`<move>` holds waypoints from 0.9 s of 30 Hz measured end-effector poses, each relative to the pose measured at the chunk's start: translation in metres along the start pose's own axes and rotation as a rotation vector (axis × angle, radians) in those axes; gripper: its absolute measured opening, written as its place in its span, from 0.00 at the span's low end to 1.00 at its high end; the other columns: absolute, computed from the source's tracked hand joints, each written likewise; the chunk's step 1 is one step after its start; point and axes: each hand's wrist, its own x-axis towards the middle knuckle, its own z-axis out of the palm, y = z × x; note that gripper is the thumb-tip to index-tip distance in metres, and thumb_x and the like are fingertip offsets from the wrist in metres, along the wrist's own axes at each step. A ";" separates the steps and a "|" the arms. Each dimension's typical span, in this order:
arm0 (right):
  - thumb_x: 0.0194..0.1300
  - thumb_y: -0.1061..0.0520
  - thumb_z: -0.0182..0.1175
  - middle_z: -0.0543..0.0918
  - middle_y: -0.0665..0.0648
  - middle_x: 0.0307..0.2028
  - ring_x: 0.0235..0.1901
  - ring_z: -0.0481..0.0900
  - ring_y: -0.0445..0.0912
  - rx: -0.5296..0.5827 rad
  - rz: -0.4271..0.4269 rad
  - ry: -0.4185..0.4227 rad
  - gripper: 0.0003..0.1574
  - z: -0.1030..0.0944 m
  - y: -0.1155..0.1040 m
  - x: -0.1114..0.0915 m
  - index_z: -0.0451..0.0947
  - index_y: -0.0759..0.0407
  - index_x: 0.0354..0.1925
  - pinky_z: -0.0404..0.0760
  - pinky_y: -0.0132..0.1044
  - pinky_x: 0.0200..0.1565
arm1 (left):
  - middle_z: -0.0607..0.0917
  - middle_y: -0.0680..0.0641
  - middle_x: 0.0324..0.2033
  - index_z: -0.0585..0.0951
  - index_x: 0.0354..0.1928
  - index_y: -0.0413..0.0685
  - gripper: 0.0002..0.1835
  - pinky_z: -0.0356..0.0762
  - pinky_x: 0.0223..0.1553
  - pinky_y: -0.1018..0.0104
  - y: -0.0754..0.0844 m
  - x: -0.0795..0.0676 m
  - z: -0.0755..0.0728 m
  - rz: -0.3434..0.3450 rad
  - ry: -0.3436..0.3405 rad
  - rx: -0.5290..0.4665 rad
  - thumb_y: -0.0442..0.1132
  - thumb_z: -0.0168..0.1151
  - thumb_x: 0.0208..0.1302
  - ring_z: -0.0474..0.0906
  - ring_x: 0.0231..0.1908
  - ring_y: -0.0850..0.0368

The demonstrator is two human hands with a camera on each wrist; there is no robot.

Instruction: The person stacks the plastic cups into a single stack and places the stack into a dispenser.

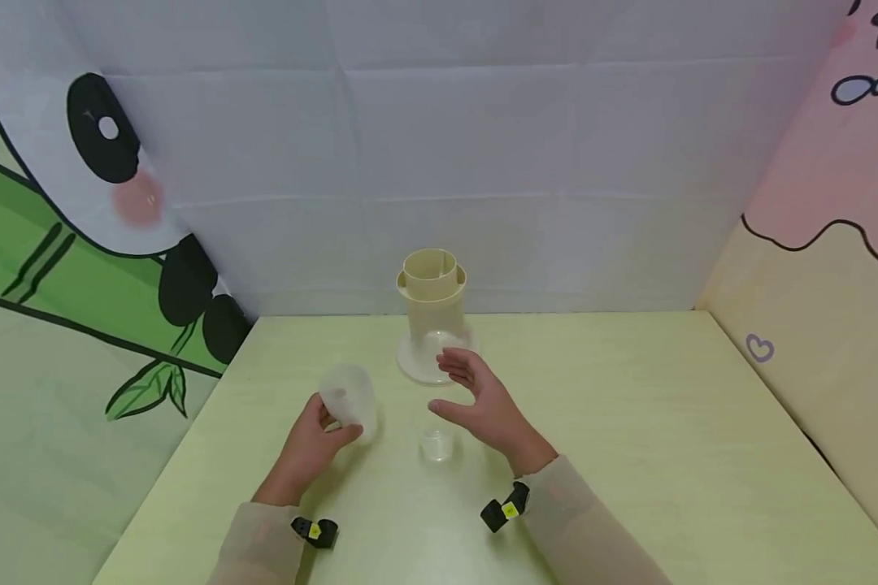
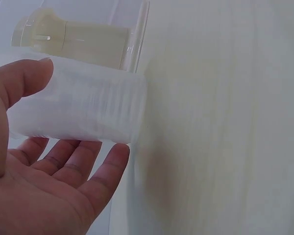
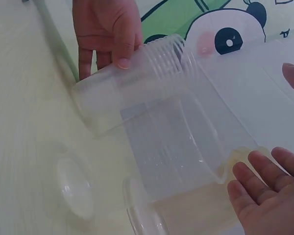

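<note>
My left hand (image 1: pixel 309 445) grips a stack of translucent plastic cups (image 1: pixel 354 392), thumb on one side and fingers on the other. Ridged, closely spaced rims show along the stack (image 3: pixel 164 61) in the right wrist view. Before me on the table stands a single clear plastic cup (image 1: pixel 436 446), its see-through wall hard to make out. My right hand (image 1: pixel 486 406) hovers over and beside this cup, thumb and fingers spread apart with nothing between them. Behind it rises a cream-coloured cylinder (image 1: pixel 433 311) with an open top and a clear round base (image 1: pixel 413 367).
The pale green tabletop (image 1: pixel 615 422) reaches back to a white cloth backdrop (image 1: pixel 454 138). A cartoon-printed side panel (image 1: pixel 139 309) borders the left, and a pink and cream one (image 1: pixel 797 268) the right. Each wrist carries a small black camera (image 1: pixel 505 508).
</note>
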 end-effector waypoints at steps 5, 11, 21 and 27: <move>0.61 0.51 0.76 0.71 0.49 0.70 0.70 0.67 0.46 -0.105 0.052 0.019 0.49 0.001 0.002 -0.004 0.63 0.48 0.74 0.63 0.47 0.73 | 0.66 0.37 0.74 0.56 0.77 0.46 0.45 0.68 0.66 0.35 -0.001 0.002 -0.001 -0.004 0.000 0.002 0.42 0.71 0.67 0.63 0.72 0.36; 0.60 0.48 0.77 0.71 0.50 0.70 0.71 0.66 0.47 -0.114 0.105 0.021 0.51 0.004 0.010 -0.010 0.63 0.48 0.75 0.62 0.50 0.73 | 0.66 0.38 0.74 0.56 0.77 0.46 0.44 0.68 0.66 0.36 -0.001 0.003 -0.001 -0.001 0.000 -0.003 0.42 0.72 0.66 0.63 0.72 0.36; 0.61 0.56 0.77 0.69 0.56 0.71 0.72 0.65 0.52 -0.003 0.178 -0.027 0.53 0.012 0.027 -0.013 0.59 0.53 0.76 0.61 0.50 0.74 | 0.66 0.38 0.74 0.56 0.78 0.46 0.45 0.67 0.66 0.35 -0.002 0.002 -0.002 -0.009 0.004 -0.001 0.43 0.72 0.66 0.62 0.73 0.36; 0.60 0.50 0.77 0.68 0.58 0.73 0.73 0.64 0.51 0.002 0.236 -0.067 0.56 0.012 0.039 -0.017 0.57 0.52 0.78 0.59 0.51 0.74 | 0.66 0.37 0.74 0.56 0.77 0.46 0.45 0.67 0.66 0.35 -0.001 0.000 -0.001 -0.018 0.007 0.003 0.42 0.71 0.66 0.62 0.73 0.36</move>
